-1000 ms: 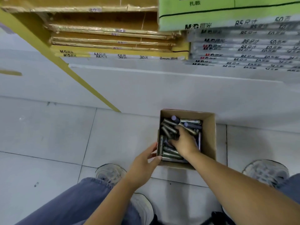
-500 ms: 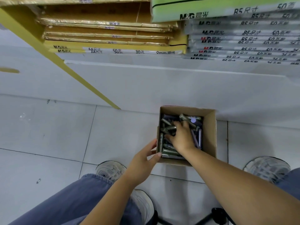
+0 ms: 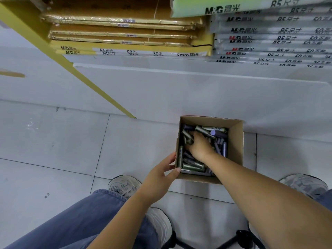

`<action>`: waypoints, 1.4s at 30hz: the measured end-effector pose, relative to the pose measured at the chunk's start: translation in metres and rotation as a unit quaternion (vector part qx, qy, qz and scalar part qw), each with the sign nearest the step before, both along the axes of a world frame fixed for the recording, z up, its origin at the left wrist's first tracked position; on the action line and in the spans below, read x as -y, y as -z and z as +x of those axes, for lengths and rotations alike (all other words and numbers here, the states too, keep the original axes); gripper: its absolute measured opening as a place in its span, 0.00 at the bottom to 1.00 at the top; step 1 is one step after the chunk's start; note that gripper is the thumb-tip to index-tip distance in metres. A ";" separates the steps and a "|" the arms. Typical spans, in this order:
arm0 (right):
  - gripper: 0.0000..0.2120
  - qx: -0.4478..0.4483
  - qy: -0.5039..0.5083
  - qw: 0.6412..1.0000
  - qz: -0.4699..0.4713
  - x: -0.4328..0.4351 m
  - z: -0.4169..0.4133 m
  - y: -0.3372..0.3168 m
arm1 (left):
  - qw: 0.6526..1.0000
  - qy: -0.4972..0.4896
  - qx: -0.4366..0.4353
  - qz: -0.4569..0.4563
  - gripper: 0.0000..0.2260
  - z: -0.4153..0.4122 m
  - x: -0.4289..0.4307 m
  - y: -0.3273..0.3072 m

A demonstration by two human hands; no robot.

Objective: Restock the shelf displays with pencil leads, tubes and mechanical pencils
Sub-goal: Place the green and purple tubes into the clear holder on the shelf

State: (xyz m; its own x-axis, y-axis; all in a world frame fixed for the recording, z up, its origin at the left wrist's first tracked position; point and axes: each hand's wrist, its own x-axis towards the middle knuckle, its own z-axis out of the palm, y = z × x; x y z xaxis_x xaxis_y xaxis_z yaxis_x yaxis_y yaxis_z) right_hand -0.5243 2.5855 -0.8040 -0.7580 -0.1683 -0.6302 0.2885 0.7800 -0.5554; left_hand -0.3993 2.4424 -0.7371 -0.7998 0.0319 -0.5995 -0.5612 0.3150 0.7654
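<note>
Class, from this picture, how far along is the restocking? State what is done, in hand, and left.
Done: nothing visibly shelved; no tube display is in view. In hand: the right hand grips tubes inside the cardboard box on the floor, while the left hand holds its near corner. Left: many tubes fill the box, so probably almost everything.

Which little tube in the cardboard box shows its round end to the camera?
The pale lilac tube near the brown cardboard box's far wall, just beyond the right hand; the others show their sides.
</note>
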 end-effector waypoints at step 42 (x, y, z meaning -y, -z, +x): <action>0.12 0.169 0.079 0.965 -0.187 -0.016 0.027 -0.020 | 0.999 0.004 0.017 0.046 0.24 -0.001 0.002 0.005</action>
